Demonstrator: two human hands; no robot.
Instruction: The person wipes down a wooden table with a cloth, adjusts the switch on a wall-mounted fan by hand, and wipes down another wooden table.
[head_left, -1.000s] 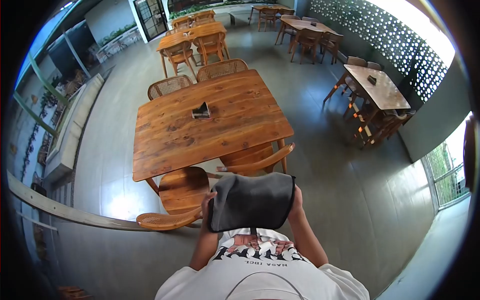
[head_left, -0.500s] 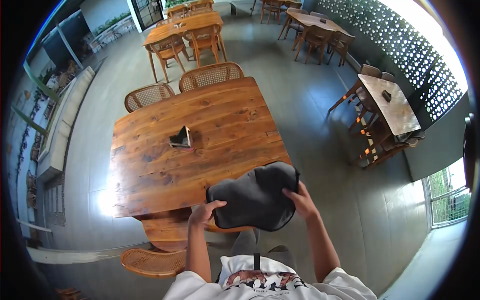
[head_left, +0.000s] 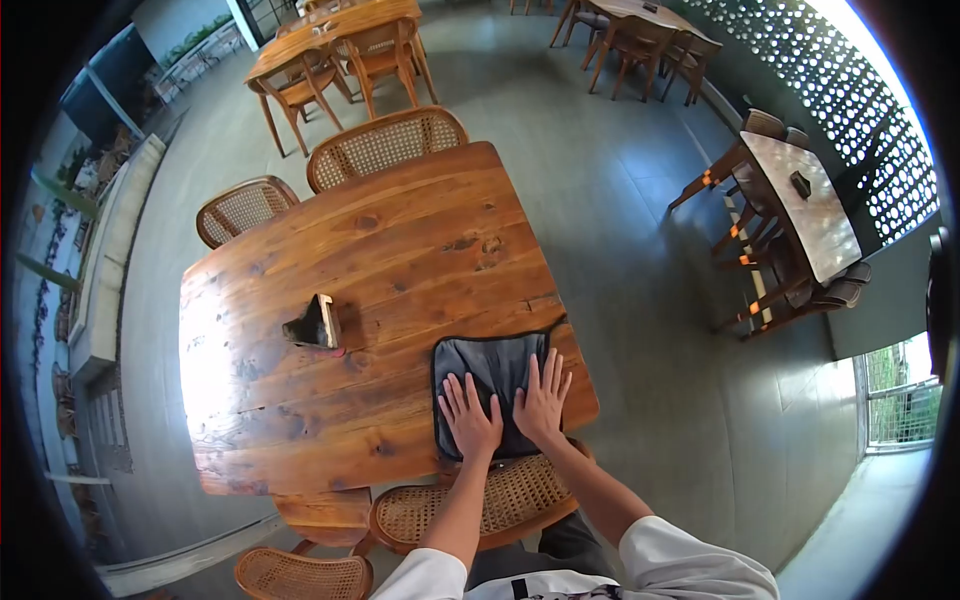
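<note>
A dark grey cloth (head_left: pixel 485 358) with black edging lies spread on the near right corner of the wooden table (head_left: pixel 400 240). My left hand (head_left: pixel 470 415) presses flat on its left part, fingers spread. On the right part rests my right hand (head_left: pixel 542 402), also flat with the fingers apart. Some creases run through the cloth between my hands. Its lower edge reaches the table's front edge, partly hidden by my hands and wrists.
A small dark holder with a light wooden side (head_left: pixel 318 325) stands left of the cloth. A cane-seated chair (head_left: pixel 510 500) is at the table's near edge, and another cane chair (head_left: pixel 385 145) at the far side. A pale-topped table (head_left: pixel 800 205) stands at right.
The cloth has gone from being held up by its sides in both hands to lying on the table. My hands have opened and now press flat on it.
</note>
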